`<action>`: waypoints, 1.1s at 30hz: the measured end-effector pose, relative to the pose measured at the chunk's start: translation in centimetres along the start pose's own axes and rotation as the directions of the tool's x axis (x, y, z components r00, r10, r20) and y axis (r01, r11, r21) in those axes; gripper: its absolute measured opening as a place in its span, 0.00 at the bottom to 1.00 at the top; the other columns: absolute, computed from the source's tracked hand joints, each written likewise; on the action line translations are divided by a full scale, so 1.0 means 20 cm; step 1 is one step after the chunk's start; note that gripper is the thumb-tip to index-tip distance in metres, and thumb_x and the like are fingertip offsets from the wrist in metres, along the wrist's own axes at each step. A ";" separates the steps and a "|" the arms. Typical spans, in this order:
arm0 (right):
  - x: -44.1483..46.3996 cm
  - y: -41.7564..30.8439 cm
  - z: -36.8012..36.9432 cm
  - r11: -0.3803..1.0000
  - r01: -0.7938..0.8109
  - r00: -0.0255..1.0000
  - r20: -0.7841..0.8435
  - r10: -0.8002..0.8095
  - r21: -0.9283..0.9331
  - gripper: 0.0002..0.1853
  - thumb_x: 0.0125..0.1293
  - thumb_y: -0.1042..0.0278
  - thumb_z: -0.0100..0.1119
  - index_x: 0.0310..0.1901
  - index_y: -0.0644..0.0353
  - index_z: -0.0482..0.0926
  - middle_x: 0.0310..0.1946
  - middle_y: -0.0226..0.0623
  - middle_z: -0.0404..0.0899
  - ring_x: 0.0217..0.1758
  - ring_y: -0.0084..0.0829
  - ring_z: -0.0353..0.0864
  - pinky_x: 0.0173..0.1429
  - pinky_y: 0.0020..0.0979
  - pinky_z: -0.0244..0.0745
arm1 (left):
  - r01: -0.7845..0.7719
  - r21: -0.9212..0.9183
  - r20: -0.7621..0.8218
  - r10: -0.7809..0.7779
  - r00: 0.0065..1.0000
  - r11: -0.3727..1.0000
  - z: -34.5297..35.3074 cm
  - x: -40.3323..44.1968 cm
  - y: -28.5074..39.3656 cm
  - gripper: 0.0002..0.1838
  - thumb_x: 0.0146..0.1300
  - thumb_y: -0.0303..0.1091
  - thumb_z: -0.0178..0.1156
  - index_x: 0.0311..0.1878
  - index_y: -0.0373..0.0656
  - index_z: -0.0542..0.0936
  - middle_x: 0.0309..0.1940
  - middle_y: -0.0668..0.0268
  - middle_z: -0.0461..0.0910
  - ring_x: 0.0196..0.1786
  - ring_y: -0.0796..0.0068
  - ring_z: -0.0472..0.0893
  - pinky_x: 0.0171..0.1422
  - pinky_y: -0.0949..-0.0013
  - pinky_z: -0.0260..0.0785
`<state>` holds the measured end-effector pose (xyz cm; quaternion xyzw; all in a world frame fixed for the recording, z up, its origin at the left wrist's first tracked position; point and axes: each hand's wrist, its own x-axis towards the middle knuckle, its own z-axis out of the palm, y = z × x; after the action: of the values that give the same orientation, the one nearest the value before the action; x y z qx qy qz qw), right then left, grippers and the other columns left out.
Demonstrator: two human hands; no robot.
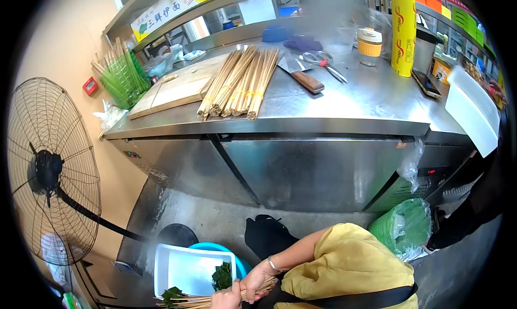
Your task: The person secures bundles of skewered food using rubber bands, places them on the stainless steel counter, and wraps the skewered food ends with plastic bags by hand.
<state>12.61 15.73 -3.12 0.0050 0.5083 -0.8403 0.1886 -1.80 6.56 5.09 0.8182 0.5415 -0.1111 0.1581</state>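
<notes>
At the bottom of the view, my right hand [257, 281], with a bracelet at its wrist, is closed around a bundle of thin wooden skewers [196, 302]. My left hand [226, 298] grips the same bundle just to the left and is partly cut off by the frame edge. Dark green leaves [172, 296] sit at the left end of the skewers. Right behind my hands stands a white plastic tub [188, 248], with more green leaves [222, 276] in its right side. A blue basin [218, 246] shows beneath the tub.
A steel counter [344, 104] bears tied skewer bundles [239, 85], a cutting board [161, 91], a cleaver [308, 82] and scissors [326, 64]. A fan [48, 166] stands left. At right are a green-lined bin [401, 228] and another person's dark-clothed leg [463, 215].
</notes>
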 end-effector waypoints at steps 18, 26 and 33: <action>-0.01 -0.31 -0.33 0.489 0.854 0.124 -0.841 -0.526 -0.180 0.13 0.68 0.55 0.54 0.34 0.56 0.76 0.27 0.28 0.76 0.31 0.21 0.75 0.38 0.24 0.71 | 0.098 -0.495 -0.375 -0.314 0.872 0.863 -0.29 0.34 0.07 0.15 0.54 0.34 0.69 0.40 0.34 0.80 0.34 0.50 0.83 0.41 0.52 0.84 0.44 0.62 0.75; -0.10 -0.52 -0.27 0.242 0.963 0.192 -0.939 -0.287 0.123 0.08 0.68 0.63 0.55 0.35 0.58 0.74 0.28 0.32 0.78 0.29 0.26 0.79 0.35 0.27 0.78 | -0.181 -0.740 -0.486 -0.328 0.810 0.648 -0.37 0.36 0.08 0.14 0.57 0.23 0.65 0.47 0.34 0.79 0.38 0.58 0.85 0.41 0.77 0.83 0.46 0.72 0.74; -0.11 -0.39 -0.24 0.519 0.849 0.394 -0.769 -0.503 0.096 0.08 0.67 0.65 0.57 0.39 0.62 0.77 0.33 0.35 0.80 0.37 0.25 0.79 0.45 0.26 0.77 | -0.118 -0.648 -0.472 -0.275 0.838 0.753 -0.36 0.32 0.02 0.17 0.57 0.28 0.66 0.49 0.38 0.79 0.37 0.55 0.84 0.41 0.64 0.85 0.45 0.68 0.75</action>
<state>11.17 23.85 1.68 0.1301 0.2665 -0.8737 -0.3855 1.21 14.63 9.45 0.6829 0.6026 0.3132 0.2692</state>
